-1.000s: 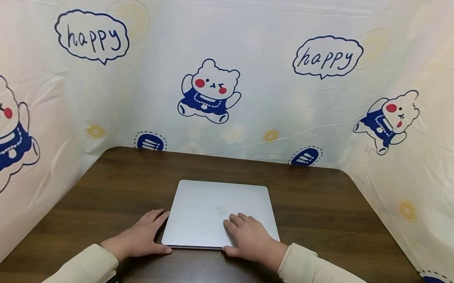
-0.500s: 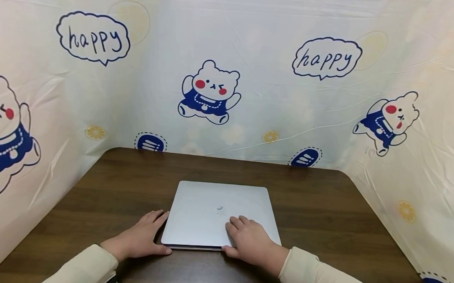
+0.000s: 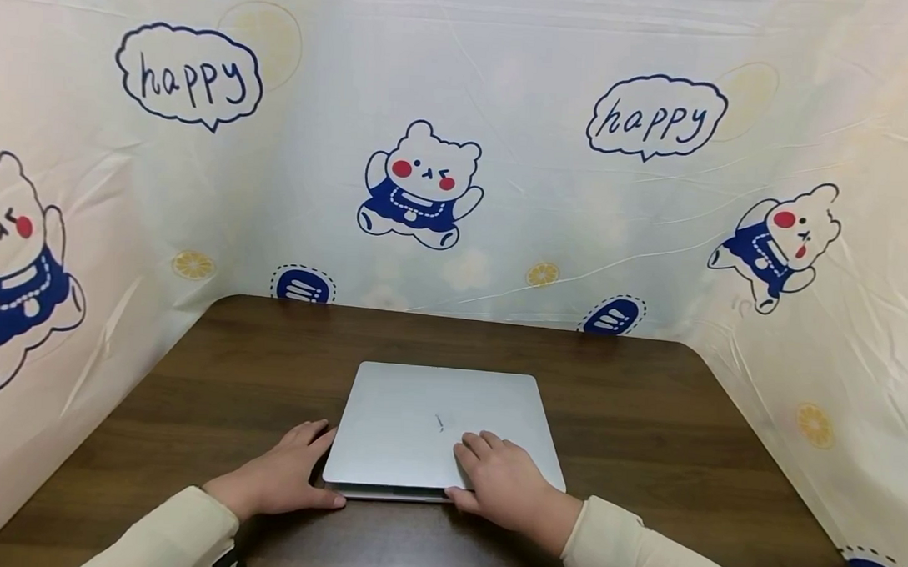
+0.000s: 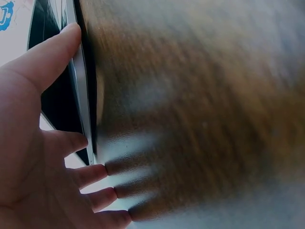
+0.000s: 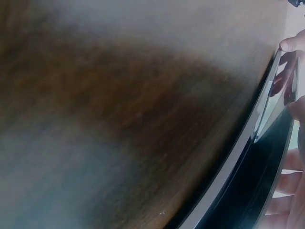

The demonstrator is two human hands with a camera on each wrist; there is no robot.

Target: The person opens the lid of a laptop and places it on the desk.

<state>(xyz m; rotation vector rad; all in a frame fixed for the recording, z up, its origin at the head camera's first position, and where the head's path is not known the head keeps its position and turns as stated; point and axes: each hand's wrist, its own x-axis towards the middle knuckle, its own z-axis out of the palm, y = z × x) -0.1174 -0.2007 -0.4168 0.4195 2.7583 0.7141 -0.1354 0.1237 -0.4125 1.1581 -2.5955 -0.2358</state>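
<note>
A silver laptop lies on the brown table, its lid raised slightly at the front edge so a thin dark gap shows. At its front left corner is my left hand, thumb touching the base's front edge and fingers extended beside the left side. In the left wrist view several fingertips rest on the table, and the thumb touches the base edge. My right hand pinches the lid near the front right, with its thumb at the gap and its fingers on top. The right wrist view shows the dark gap under the lid.
The wooden table extends around the laptop on all sides. A pale curtain printed with cartoon bears and the word "happy" encloses the table at the back and both sides.
The laptop lid's front edge has lifted a little, widening the gap above the base. My right hand has shifted slightly to the right with it, while my left hand has stayed nearly still.
</note>
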